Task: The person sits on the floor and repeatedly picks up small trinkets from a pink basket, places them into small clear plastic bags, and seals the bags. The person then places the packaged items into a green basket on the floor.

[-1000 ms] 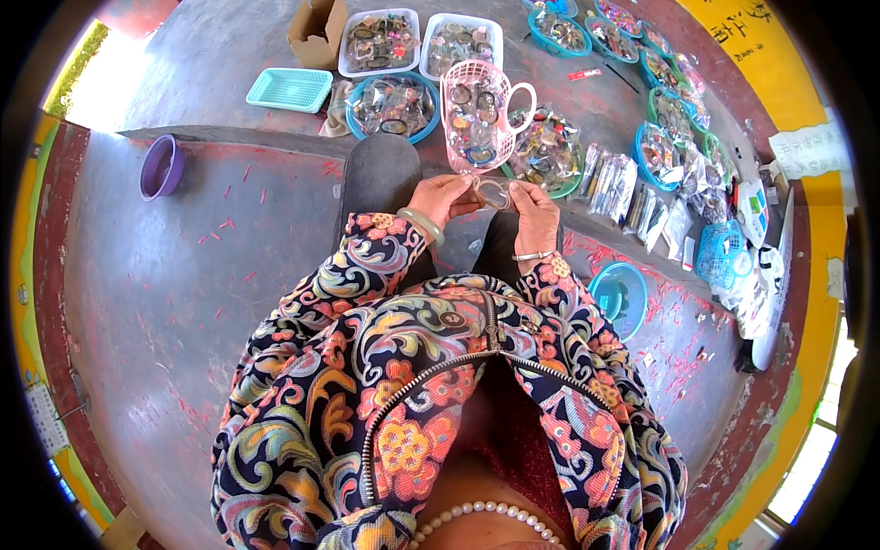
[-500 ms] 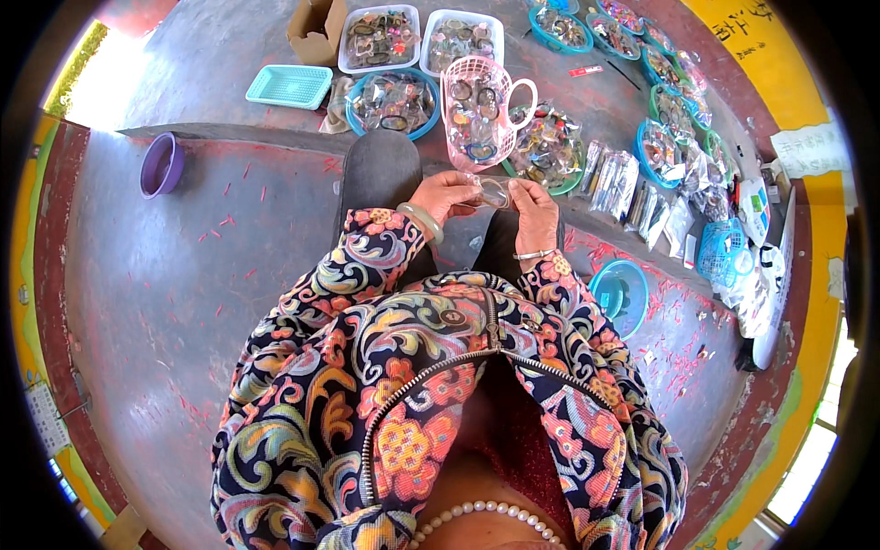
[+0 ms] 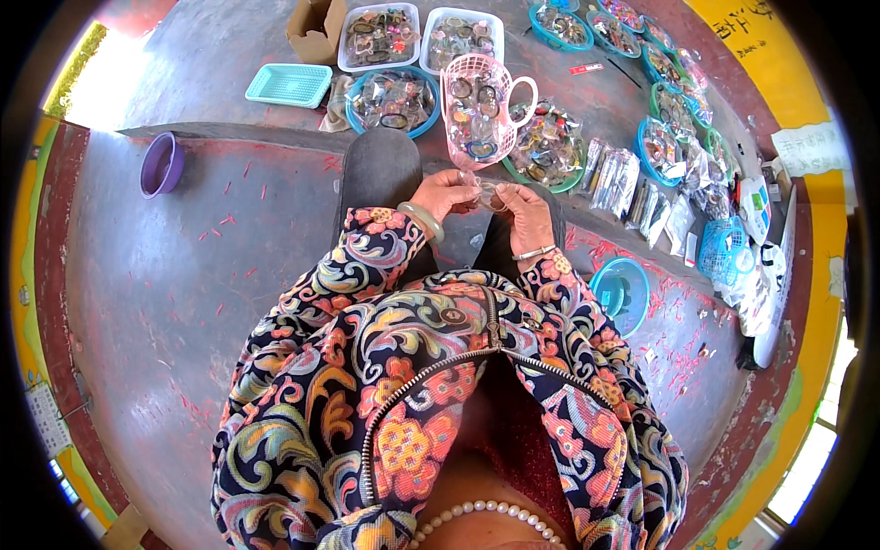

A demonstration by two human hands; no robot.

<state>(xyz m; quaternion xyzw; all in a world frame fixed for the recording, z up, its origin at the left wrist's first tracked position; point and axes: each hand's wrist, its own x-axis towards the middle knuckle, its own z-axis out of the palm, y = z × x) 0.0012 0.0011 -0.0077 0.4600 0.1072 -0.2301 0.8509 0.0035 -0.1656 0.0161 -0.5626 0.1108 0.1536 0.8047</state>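
Note:
My left hand (image 3: 442, 194) and my right hand (image 3: 525, 207) meet above my knees, both pinching a small clear plastic packet (image 3: 484, 189) with a ring-shaped item inside. A pale bangle sits on my left wrist and a thin silver one on my right. Just beyond my fingers stands a pink mesh basket with a handle (image 3: 479, 110), filled with bagged bangles. My patterned jacket sleeves cover both forearms.
Blue round baskets (image 3: 396, 99) and white trays (image 3: 378, 35) of packed bangles spread across the floor ahead and to the right. A teal empty tray (image 3: 289, 85), a purple bowl (image 3: 161, 165), a blue bowl (image 3: 620, 293) at my right, and a cardboard box (image 3: 316, 29).
Both hands stay together on the small packet, with only slight finger shifts; nothing else has moved.

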